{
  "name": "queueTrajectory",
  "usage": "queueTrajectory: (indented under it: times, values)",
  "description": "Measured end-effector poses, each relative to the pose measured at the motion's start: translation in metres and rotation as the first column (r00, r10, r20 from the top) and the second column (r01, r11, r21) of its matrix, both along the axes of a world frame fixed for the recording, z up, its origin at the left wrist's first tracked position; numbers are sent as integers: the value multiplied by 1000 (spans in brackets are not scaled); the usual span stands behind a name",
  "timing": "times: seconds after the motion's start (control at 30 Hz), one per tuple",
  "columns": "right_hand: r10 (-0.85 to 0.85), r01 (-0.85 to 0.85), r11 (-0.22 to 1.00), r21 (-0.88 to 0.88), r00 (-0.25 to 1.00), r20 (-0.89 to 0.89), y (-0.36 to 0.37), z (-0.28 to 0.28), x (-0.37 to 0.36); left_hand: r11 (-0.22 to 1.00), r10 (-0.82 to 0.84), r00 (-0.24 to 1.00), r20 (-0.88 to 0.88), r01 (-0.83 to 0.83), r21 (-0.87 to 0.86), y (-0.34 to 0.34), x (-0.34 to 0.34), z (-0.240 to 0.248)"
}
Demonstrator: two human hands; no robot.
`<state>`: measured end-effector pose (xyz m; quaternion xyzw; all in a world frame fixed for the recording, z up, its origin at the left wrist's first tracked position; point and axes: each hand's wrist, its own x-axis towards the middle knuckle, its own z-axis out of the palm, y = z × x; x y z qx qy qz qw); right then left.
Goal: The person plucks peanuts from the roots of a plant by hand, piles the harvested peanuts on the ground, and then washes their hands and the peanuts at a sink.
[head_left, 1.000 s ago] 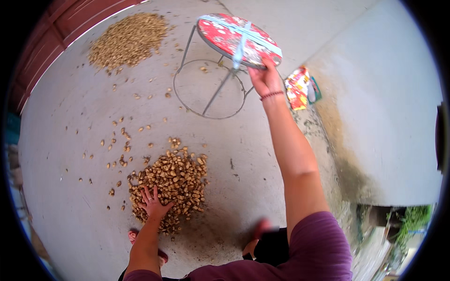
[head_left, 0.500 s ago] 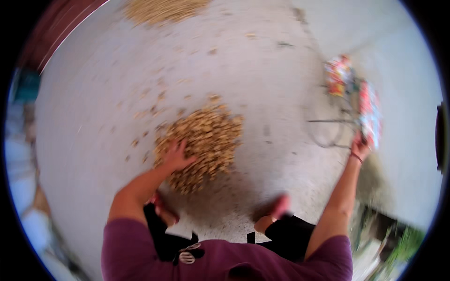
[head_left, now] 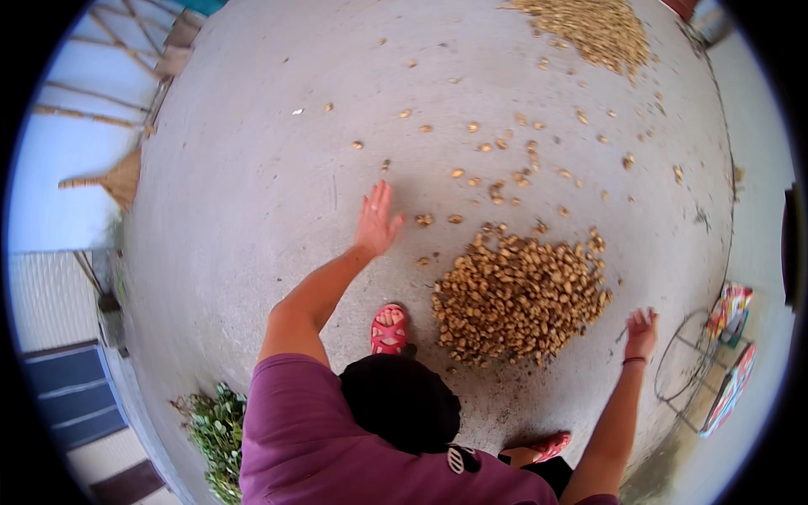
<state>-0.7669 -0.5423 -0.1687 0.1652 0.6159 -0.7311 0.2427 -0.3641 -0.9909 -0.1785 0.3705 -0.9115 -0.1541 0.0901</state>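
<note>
A heaped pile of tan-brown nuts in their shells, apparently peanuts (head_left: 522, 299), lies on the concrete floor in front of me. Left of the pile, my left hand (head_left: 376, 220) reaches out over the floor with fingers straight and nothing in it. Several stray nuts (head_left: 424, 220) lie just beyond its thumb. On the pile's other side is my right hand (head_left: 642, 335), its fingers loosely stretched and apart, touching neither the nuts nor the wire frame (head_left: 694, 362) with a hoop to its right.
Colourful printed bags (head_left: 729, 310) rest on the wire frame. A larger spread of nuts (head_left: 593, 29) covers the far right floor, with loose nuts scattered between. A leafy plant (head_left: 219, 433) grows near left, and a straw-coloured broom head (head_left: 122, 180) leans along the left edge. My red sandals (head_left: 389, 328) flank the pile.
The view has turned left. My left hand has come off the pile to its left. My right hand has let go of the colourful bag by the wire frame and moved toward the pile.
</note>
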Motion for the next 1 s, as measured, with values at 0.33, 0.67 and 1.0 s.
queueTrajectory:
  times: [0.33,0.67,1.0]
  values:
    - [631,-587,750,304,773,-66,-249,8,147,958,276,915,-294,-286,12,-139,-3,-55]
    - [862,-563,500,658,245,-445,-352,-5,206,995,95,991,-91,-93,20,-6,35,-18]
    - [998,-63,-17,998,-60,13,-387,-19,158,992,112,957,-269,-92,85,-95,-28,-24]
